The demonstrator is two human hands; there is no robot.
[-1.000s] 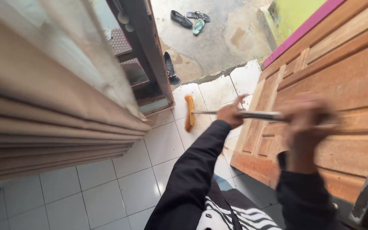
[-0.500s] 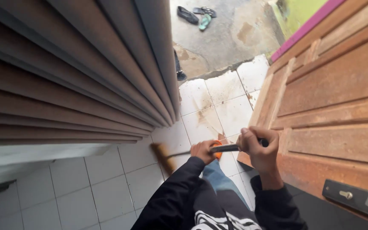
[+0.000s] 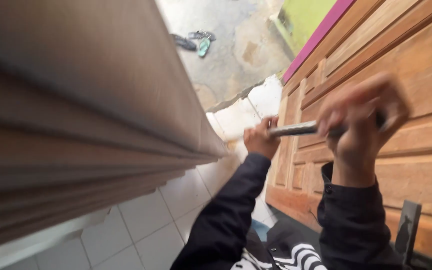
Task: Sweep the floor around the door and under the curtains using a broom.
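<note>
Both hands closed around a metal handle (image 3: 296, 129). Left hand (image 3: 260, 138) grips it lower down, at the end nearer the floor; right hand (image 3: 361, 120) grips the upper part, fingers wrapped over, motion-blurred. Handle runs roughly level between the two hands, in front of the wooden door (image 3: 391, 90). Whatever is at its lower end is hidden behind the left hand and the curtain edge. Both arms in dark sleeves (image 3: 226, 220).

Surface: white tiled floor (image 3: 146, 230) below the hands, stained and dirty near the threshold just left of the door. Beyond the tiles, bare grey concrete ground (image 3: 236, 45), with a few sandals (image 3: 196, 42) lying well away from the door. Brown pleated curtain (image 3: 76, 110) fills the side opposite the door, its lower edge close to the left hand. Pink trim (image 3: 321, 35) and a green wall (image 3: 301, 17) lie above the door's far edge.
</note>
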